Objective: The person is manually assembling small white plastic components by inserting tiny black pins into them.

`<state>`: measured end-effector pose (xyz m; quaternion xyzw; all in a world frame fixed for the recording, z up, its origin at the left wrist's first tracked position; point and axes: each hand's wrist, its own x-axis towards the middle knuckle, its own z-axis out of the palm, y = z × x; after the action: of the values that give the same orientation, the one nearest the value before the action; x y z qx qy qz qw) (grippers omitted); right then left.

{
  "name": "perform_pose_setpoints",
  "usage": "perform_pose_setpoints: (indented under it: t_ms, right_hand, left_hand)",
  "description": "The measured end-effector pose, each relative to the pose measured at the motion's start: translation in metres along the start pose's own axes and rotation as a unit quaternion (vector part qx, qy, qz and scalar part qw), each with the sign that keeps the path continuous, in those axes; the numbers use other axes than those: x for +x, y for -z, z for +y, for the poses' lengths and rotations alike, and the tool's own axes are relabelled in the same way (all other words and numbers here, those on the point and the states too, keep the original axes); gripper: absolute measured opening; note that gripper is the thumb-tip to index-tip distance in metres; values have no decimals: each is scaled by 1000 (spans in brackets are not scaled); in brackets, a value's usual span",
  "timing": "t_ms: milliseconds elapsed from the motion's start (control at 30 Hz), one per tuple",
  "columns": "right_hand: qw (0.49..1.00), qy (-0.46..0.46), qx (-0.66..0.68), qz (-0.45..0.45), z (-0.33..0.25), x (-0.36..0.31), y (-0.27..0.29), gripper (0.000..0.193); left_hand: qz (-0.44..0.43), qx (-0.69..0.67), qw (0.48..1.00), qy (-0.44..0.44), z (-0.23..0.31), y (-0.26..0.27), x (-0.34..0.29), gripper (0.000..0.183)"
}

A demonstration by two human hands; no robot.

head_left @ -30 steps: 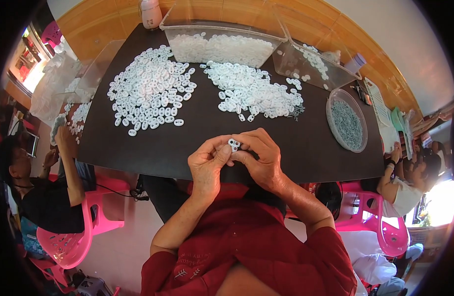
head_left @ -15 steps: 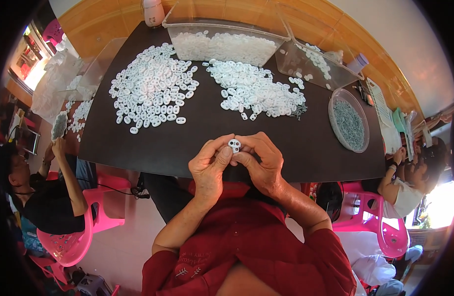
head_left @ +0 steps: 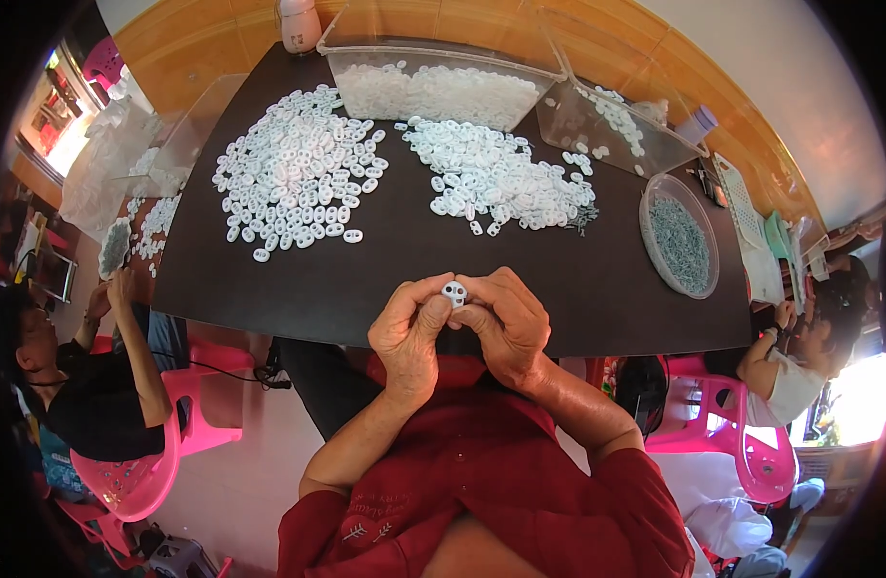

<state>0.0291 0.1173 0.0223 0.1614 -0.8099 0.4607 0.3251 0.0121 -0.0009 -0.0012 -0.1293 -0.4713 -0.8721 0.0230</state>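
Observation:
A small white plastic piece with holes (head_left: 454, 291) is pinched between the fingertips and thumbs of both hands, just over the near part of the table. My left hand (head_left: 407, 332) closes on it from the left, and my right hand (head_left: 510, 323) from the right. How many parts make up the held piece is hidden by the fingers. Beyond the hands lie two heaps of white oval pieces with two holes: a left heap (head_left: 294, 178) and a middle heap (head_left: 501, 178). A few thin grey-green bits (head_left: 585, 220) lie at the middle heap's right end.
A round clear tub (head_left: 646, 252) of thin grey-green bits stands at the right. Behind the heaps are a clear bin (head_left: 549, 69) of white pieces and another clear bin (head_left: 570, 130). One person (head_left: 106, 395) sits at the left, another (head_left: 785, 376) at the right, on pink chairs.
Both hands have shifted slightly toward me with the white piece, which is turned a little and shows less of its lower part. The person at the left has moved their hands slightly.

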Motion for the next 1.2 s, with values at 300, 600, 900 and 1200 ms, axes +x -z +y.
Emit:
perform_pose_setpoints:
  t_ms: [300, 600, 900, 1200]
  right_hand:
    - [999, -5, 5, -34, -4, 1, 1, 33]
    - [1000, -5, 21, -5, -5, -2, -3, 23]
    - [994, 87, -64, 23, -6, -3, -9, 25]
    - [989, 121, -72, 50, -3, -2, -15, 23]
  left_hand:
    - [22, 7, 1000, -6, 6, -3, -2, 19]
    - [0, 16, 1000, -2, 10, -3, -6, 22]
    - [20, 44, 999, -21, 11, -8, -12, 25]
    - [17, 100, 989, -103, 8, -9, -12, 22]
